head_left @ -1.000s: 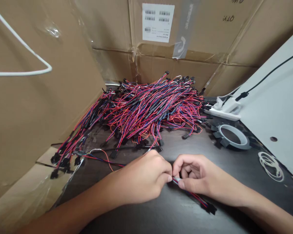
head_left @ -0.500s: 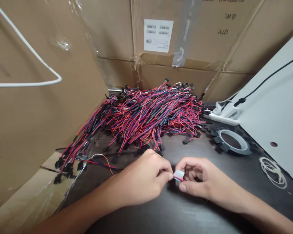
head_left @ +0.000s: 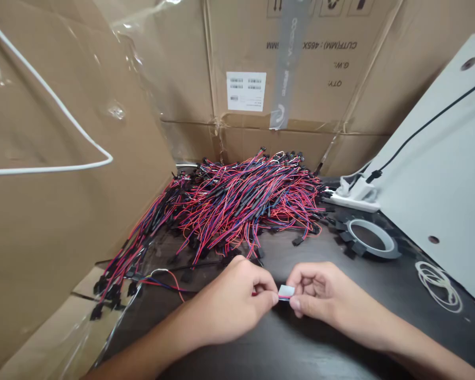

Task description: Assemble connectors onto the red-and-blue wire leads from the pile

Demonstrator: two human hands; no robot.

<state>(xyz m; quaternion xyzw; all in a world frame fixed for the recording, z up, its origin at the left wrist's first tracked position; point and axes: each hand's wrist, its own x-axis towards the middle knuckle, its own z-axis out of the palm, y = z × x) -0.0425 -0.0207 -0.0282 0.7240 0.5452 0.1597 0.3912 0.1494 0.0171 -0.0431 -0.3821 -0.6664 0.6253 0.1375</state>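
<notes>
Wires [head_left: 284, 297] are running above the worktop [head_left: 277, 351] — left hand [head_left: 241, 295] is pinching them, right hand [head_left: 324, 293] is pinching pale strip [head_left: 287, 290] against them — ideally be holding wires taut, strip edges square.

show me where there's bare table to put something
Bare dark tabletop lies on the near side of the left hand and right hand, and between the right hand and the cream coiled cord. Farther back is crowded: heaped red, blue and black wires, with a grey tape ring to their right.
</notes>
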